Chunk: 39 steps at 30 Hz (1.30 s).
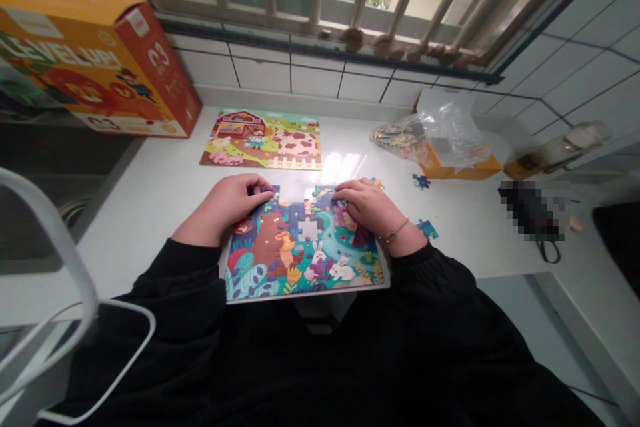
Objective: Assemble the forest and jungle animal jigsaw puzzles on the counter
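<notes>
A jigsaw puzzle point(280, 257) with a bear, a fox and rabbits lies at the counter's front edge, with a gap near its middle and another at its top edge. At its upper left corner rests my left hand point(239, 200), fingers curled and pressed together at the border pieces. My right hand point(367, 207), wearing a bracelet, lies over the upper right part, its fingers bent onto the pieces there. Whether either hand grips a piece is hidden. Loose pieces lie to the right: a blue one point(421, 181), a teal one point(427, 229) and one partly behind my right hand.
Behind the puzzle lies a farm picture point(265, 140). An orange box point(100, 60) stands back left beside the sink. At back right are an open box point(463, 163) with plastic wrap, a bottle point(555, 150) and a dark blurred object point(530, 210).
</notes>
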{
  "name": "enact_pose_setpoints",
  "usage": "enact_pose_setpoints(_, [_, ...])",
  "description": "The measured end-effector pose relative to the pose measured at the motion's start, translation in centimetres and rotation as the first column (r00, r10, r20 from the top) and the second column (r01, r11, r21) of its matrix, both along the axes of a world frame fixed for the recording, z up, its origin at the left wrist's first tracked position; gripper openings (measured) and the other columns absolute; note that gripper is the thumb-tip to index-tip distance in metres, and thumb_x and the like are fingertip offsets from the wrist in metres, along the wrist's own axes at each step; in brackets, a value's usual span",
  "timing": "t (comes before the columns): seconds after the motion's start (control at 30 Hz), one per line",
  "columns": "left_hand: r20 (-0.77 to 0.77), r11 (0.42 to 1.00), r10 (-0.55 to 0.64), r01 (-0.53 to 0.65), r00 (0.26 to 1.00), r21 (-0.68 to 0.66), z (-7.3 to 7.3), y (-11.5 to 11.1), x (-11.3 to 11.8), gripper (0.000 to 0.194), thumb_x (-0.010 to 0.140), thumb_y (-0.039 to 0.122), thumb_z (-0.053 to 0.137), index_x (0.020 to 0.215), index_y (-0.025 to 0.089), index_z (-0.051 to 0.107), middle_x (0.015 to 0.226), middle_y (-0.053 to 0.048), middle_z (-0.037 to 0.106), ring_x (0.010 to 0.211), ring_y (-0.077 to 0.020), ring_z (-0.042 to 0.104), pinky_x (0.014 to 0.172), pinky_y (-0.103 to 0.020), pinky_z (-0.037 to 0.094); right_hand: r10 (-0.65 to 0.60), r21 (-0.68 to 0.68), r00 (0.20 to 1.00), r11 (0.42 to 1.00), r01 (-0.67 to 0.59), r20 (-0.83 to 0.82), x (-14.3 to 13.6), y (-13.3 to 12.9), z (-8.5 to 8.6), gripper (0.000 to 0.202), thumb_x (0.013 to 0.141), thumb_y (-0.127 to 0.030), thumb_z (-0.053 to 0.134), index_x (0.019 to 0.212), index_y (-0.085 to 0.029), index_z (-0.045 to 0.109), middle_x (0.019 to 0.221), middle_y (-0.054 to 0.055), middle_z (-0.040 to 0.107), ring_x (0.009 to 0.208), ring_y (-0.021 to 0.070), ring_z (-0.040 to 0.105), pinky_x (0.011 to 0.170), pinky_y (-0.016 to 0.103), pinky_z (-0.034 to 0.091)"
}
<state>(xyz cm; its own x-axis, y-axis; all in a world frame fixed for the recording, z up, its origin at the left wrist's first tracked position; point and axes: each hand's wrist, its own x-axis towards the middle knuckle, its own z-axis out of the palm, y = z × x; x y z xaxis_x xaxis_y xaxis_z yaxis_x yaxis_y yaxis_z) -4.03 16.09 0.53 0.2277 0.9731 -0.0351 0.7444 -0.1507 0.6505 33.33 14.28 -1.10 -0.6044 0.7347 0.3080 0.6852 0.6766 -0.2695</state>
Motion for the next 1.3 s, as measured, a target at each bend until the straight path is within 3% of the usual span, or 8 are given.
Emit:
enact_pose_setpoints(0.2, [0.01,1.0,-0.001,0.001,1.0,-0.006,0.3,-0.2,0.2,0.036,0.089,0.054,0.076,0.103,0.021,0.083,0.075,-0.001,0.071,0.07,-0.0193,0.06,0.065,-0.031,0.038,-0.17,-0.026,0.984,0.985,0.169,-0.058,2.0,0.5,-0.5,0.034,0.098,-0.007,0.06,0.122,-0.022,0.08,0.128,0.011,0.08,0.115,0.0305,0.07,0.107,0.05,0.055])
enact_pose_setpoints(0.4, [0.01,1.0,-0.003,0.003,1.0,0.001,0.5,-0.2,0.3,0.035,0.089,0.052,0.075,0.103,0.022,0.083,0.075,-0.001,0.071,0.071,-0.0195,0.06,0.067,-0.032,0.039,-0.221,-0.045,0.968,0.975,0.217,-0.117,2.4,0.3,-0.4,0.024,0.097,-0.011,0.067,0.113,-0.024,0.079,0.122,0.01,0.081,0.114,0.0307,0.071,0.106,0.051,0.054])
enact_pose_setpoints(0.73, [-0.011,1.0,-0.01,0.01,1.0,0.009,0.0,0.0,0.0,0.035,0.088,0.054,0.075,0.102,0.023,0.083,0.076,-0.001,0.071,0.071,-0.0199,0.061,0.066,-0.032,0.038,-0.212,-0.064,0.966,0.977,0.204,-0.146,2.9,0.2,-0.7,0.005,0.099,-0.024,0.081,0.103,-0.024,0.084,0.121,0.011,0.081,0.112,0.0291,0.073,0.106,0.05,0.057])
enact_pose_setpoints(1.3, [-0.007,1.0,-0.003,0.003,1.0,-0.007,0.3,-0.1,0.2,0.034,0.088,0.056,0.076,0.098,0.023,0.081,0.075,-0.001,0.07,0.071,-0.0192,0.06,0.065,-0.031,0.039,-0.203,-0.123,0.966,0.975,0.184,-0.163,3.1,0.3,-0.5,0.019,0.1,-0.017,0.076,0.109,-0.027,0.089,0.13,0.008,0.084,0.122,0.0282,0.079,0.113,0.052,0.061])
